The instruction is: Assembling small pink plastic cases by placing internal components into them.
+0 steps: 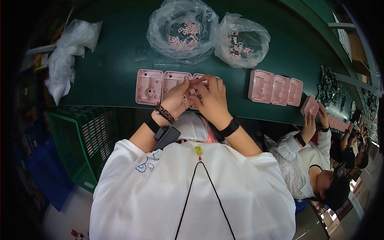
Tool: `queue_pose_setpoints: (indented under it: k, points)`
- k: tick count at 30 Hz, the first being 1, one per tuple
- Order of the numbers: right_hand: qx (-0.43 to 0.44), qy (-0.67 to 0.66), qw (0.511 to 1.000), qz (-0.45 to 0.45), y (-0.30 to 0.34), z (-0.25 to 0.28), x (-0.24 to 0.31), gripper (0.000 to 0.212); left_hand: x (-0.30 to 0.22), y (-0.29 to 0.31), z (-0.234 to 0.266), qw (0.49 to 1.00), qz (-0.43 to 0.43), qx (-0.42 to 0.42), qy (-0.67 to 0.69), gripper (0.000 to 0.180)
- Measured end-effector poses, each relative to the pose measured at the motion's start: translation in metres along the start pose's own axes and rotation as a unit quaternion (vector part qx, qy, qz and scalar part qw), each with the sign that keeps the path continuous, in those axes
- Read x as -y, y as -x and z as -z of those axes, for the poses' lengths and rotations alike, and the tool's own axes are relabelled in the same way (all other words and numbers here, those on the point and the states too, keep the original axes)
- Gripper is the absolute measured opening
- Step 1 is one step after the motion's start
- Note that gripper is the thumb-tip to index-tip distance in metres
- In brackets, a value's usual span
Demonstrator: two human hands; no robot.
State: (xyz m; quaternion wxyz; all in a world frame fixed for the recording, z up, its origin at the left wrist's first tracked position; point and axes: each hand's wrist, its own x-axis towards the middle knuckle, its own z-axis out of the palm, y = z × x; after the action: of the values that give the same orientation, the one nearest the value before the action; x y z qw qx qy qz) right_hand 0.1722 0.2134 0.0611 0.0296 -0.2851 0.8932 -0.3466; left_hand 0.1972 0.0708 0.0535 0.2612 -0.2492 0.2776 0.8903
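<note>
My left hand [176,96] is cupped, palm turned up, with a small pink plastic part [185,99] lying in it. My right hand [214,96] reaches over from the right, its fingers bent and closed on another small pink looped part [193,92]. Both hands meet above the table's near edge and partly cover a row of three pink plastic housings. The left housing [149,87] shows whole, open side up; the middle housing [173,80] and the right housing [200,75] are half hidden behind my hands.
Two clear plastic bags, a larger bag [158,30] and a smaller bag [262,40], hold loose pink parts. More pink housings [262,86] stand to the right. A co-worker's hands [308,130] hold another housing [309,106]. Green crates [76,148] stand at lower left.
</note>
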Motion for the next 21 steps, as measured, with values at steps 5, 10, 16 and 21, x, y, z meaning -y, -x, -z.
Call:
queue_pose_setpoints:
  k: [5, 10, 16, 21]
  points:
    - [0.060, -0.028, 0.995, 0.071, 0.009, 0.003, -0.013, 0.020, 0.022, -0.002, 0.003, 0.999, 0.017, -0.038, 0.022, 0.040]
    - [0.061, -0.133, 0.989, -0.027, 0.017, -0.010, -0.030, 0.021, 0.032, -0.003, 0.020, 0.949, 0.022, -0.099, -0.299, 0.032]
    - [0.122, -0.160, 0.979, -0.014, 0.010, 0.002, -0.037, 0.026, 0.036, -0.006, 0.024, 0.925, 0.011, -0.089, -0.369, 0.024]
    - [0.155, -0.167, 0.973, 0.050, 0.006, 0.001, -0.047, 0.021, 0.029, -0.001, 0.020, 0.978, 0.127, -0.091, -0.141, 0.022]
